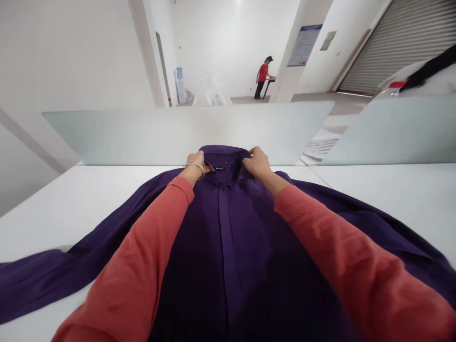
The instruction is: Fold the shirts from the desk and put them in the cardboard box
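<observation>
Purple dress shirt [228,247] laid face-up on white table [67,213], long axis running near to far, collar [224,159] at far end. Collar sides gripped by left hand [195,166] and right hand [257,162], held apart, both equally close.

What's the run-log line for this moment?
left hand: pinching collar | right hand: pinching collar | purple shirt: spread on table

"Where is the shirt [228,228]?"

"It lies flat on the table [64,209]."

"What is behind the table?"

"A glass wall [185,133]. A second glass wall [392,133] stands to its right, with papers [320,145] between them."

"And the hands?"

"The left hand [195,167] and right hand [257,162] are on the collar [224,156]."
</observation>
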